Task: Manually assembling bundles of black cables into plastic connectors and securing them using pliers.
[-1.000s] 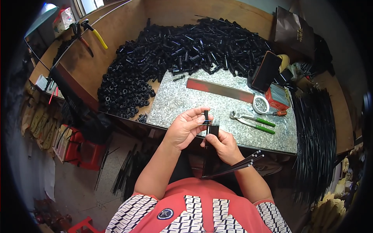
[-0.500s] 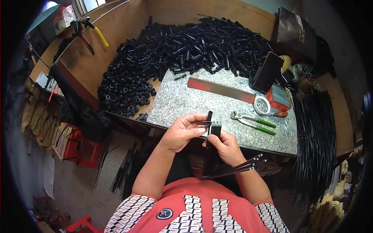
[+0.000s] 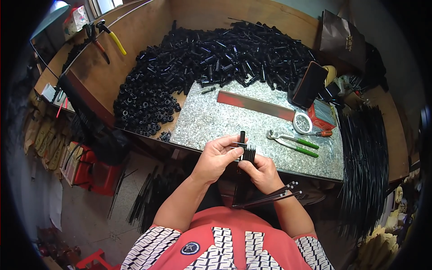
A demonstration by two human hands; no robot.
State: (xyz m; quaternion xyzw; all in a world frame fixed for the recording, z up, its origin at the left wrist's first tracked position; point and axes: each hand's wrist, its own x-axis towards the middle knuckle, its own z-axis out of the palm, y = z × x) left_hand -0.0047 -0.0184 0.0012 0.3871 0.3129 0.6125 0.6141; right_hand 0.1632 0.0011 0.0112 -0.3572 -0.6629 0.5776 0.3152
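Observation:
Over the near edge of the table, my left hand [image 3: 217,158] pinches a short black tube [image 3: 242,136] that stands upright, with a thin wire-like piece at the fingertips. Beside it, my right hand [image 3: 261,173] is closed round a bundle of thin black ribs [image 3: 249,155], their ends lined up in a row against the tube. It looks like part of an umbrella frame. Several slim rods with pale tips [image 3: 274,196] stick out to the right below my right wrist. My fingers hide where the ribs meet the tube.
A large heap of black tubes [image 3: 216,54] covers the back, with black ring-shaped parts [image 3: 143,105] at left. On the speckled tabletop [image 3: 202,114] lie a flat metal bar [image 3: 254,105], green-handled pincers [image 3: 294,144], a white round dish [image 3: 302,122] and a screwdriver [image 3: 325,133]. A phone [image 3: 310,84] leans behind; long black rods [image 3: 365,166] hang right.
Both hands have shifted slightly, the left a little to the right with its thumb closer to the ribs. The pale-tipped rods have swung a bit downward and left.

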